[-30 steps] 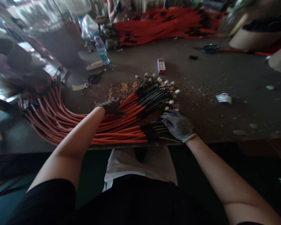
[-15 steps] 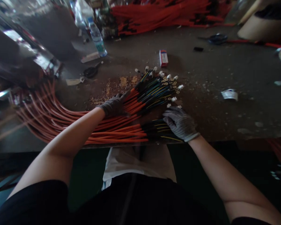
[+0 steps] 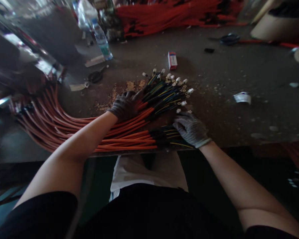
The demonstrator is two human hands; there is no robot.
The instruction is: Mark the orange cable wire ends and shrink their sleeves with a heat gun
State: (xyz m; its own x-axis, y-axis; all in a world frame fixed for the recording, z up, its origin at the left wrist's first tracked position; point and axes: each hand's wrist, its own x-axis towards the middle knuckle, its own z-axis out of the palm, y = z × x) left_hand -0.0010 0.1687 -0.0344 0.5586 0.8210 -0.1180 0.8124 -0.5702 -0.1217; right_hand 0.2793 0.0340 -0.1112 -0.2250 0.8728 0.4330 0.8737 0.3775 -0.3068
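Scarred, dark workbench (image 3: 241,122), scattered with crumbs, carries a fan of smooth orange cables (image 3: 129,140) whose black-sleeved ends split into thin striped wires (image 3: 161,94) tipped with brass rings (image 3: 183,90) and white connectors (image 3: 169,76). Having slid up the bundle, the dark-gloved left hand (image 3: 124,107) clenches the cables, while the grey-gloved right hand (image 3: 191,129) lies open beside the lower wires, its fingers grasping nothing.

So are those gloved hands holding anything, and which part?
The left hand is on the orange cables, near their black ends, but gripping or just pressing cannot be told. The right hand lies spread beside the lower black ends, visibly holding nothing.
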